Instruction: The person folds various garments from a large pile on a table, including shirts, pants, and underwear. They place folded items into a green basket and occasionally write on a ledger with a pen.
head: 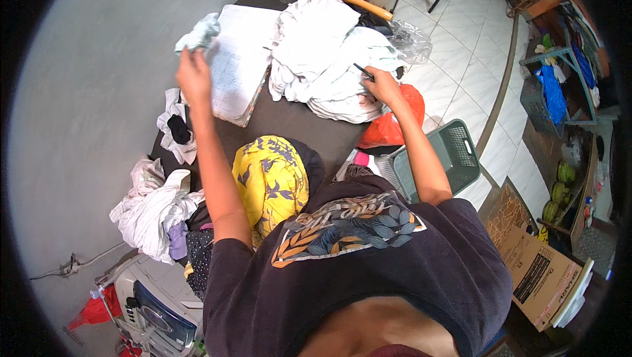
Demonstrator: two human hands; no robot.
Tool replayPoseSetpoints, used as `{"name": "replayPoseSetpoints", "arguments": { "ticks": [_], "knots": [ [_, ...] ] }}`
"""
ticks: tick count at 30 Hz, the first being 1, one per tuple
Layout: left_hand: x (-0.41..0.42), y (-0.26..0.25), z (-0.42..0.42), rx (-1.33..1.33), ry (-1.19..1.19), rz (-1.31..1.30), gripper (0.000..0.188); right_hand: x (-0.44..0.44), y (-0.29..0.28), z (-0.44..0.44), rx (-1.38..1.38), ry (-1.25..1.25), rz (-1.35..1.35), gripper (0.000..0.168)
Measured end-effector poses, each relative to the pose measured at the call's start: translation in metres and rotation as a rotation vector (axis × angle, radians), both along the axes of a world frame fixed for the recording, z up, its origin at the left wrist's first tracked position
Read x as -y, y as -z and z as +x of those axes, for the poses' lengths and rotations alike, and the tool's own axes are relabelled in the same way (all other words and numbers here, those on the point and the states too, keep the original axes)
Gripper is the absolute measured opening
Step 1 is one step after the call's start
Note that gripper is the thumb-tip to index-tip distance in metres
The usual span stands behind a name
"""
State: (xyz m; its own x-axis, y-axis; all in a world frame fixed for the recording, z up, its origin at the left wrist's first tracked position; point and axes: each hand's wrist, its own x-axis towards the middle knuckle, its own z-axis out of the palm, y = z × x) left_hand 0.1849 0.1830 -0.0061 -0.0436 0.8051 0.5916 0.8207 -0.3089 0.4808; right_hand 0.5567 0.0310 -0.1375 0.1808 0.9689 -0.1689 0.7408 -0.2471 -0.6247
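At the left of an open notebook with handwriting (242,60), my left hand (195,73) pinches a small pale blue-white cloth (199,34) by its lower edge. A dark pen (364,71) is held in my right hand (382,85), over the right side of a heap of white clothes (316,46). That heap lies on the dark tabletop (311,134) and touches the notebook's right edge. A yellow garment with dark leaf print (270,179) lies bunched close to my body. Beside my left forearm, a black bundled item (178,129) rests on white cloth.
Striped white clothes (153,213) are piled at the left, by the wall. A red plastic bag (395,125) and a green plastic basket (444,154) are at the right. A wooden-handled tool (368,6) lies behind the heap. A cardboard box (540,278) stands lower right.
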Motion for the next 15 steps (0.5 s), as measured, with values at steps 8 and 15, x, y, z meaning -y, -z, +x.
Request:
{"name": "replayPoseSetpoints", "arguments": {
  "ticks": [8,15],
  "knots": [
    [0.119,0.01,0.118,0.123,0.769,-0.551,0.067,0.025,-0.115,-0.059,-0.283,-0.043,0.406,0.034],
    [0.105,-0.016,0.109,0.321,0.647,-0.41,0.03,0.046,-0.176,-0.069,-0.852,0.059,0.36,0.026]
  ]
}}
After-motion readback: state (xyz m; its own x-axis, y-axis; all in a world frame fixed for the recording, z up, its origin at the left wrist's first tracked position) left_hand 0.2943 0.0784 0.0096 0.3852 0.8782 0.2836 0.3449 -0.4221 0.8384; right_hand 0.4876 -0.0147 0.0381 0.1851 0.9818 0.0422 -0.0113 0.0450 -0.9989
